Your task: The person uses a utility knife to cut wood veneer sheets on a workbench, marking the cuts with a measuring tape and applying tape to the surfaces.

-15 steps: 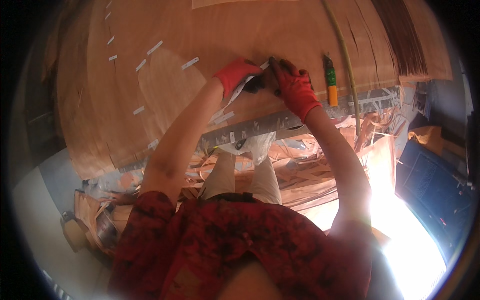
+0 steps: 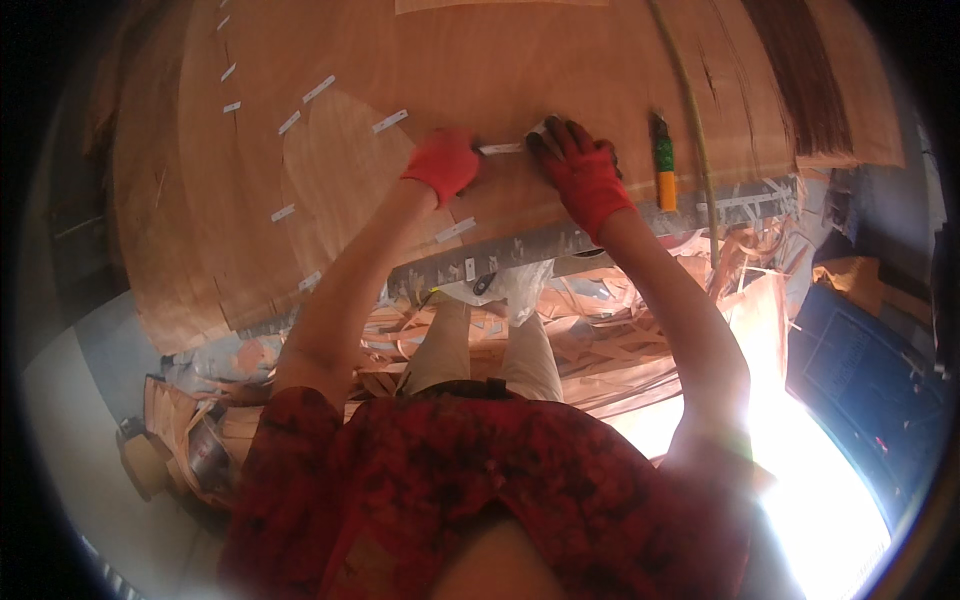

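My left hand (image 2: 440,163), in a red glove and a little blurred, has its fingers curled closed at the left end of a short white tape strip (image 2: 502,149). My right hand (image 2: 578,170), gloved in red with dark fingers, lies on the brown wood veneer sheet (image 2: 520,60), fingers stretched over the strip's right end and a small white piece. A green and yellow utility knife (image 2: 665,165) rests right of that hand, beside a long thin yellowish rod (image 2: 700,140). More white tape strips (image 2: 390,121) are stuck across seams on the sheet.
Along the sheet's near edge runs a grey, tape-spattered ledge (image 2: 430,270). Below it, tangled veneer offcuts (image 2: 590,340) surround my legs. A blue bin or panel (image 2: 845,380) stands at the lower right, beside bright glare. Dark-edged veneer (image 2: 800,70) lies at upper right.
My left hand has moved left, and the long white strip that slanted down from it now shows as a short, level piece between my hands. My right hand has shifted slightly left.
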Tool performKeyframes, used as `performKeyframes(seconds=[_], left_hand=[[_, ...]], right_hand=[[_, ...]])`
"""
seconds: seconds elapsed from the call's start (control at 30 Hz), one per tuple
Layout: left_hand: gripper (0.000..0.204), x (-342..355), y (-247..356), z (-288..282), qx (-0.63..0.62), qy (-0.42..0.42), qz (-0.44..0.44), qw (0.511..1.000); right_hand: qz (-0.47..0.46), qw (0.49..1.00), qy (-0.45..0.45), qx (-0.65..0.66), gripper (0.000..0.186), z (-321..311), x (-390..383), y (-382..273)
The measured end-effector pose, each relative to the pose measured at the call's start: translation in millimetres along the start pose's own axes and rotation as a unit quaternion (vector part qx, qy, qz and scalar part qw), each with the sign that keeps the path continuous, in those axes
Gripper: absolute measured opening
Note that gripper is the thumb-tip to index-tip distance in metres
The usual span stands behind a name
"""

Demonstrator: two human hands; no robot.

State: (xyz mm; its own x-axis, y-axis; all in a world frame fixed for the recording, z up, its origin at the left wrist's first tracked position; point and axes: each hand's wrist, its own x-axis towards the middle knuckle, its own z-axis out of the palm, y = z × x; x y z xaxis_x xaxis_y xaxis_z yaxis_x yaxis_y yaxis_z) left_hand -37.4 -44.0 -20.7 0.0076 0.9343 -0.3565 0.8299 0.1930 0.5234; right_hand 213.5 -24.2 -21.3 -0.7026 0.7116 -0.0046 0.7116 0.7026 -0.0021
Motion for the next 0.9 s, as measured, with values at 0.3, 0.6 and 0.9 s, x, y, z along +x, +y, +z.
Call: performKeyframes(seconds=[0.3,0.6,0.9], left_hand=[[0.018,-45.1,15.5,-84.2,-0.395,-0.148,-0.116,0.899],[0.019,-31.9,87.3,24.2,-0.498,-0.234,-0.038,0.834],[0.022,-15.0,72.0,67.3,-0.417,-0.195,-0.045,0.886]], right_hand=[[0.037,0.980,0.106,0.161,0.071,-26.0,-17.8,42.6],[0.244,0.865,0.260,0.354,0.056,-18.0,-109.8,4.8],[0.161,0.938,0.177,0.251,0.053,1.5,-96.7,-23.2]])
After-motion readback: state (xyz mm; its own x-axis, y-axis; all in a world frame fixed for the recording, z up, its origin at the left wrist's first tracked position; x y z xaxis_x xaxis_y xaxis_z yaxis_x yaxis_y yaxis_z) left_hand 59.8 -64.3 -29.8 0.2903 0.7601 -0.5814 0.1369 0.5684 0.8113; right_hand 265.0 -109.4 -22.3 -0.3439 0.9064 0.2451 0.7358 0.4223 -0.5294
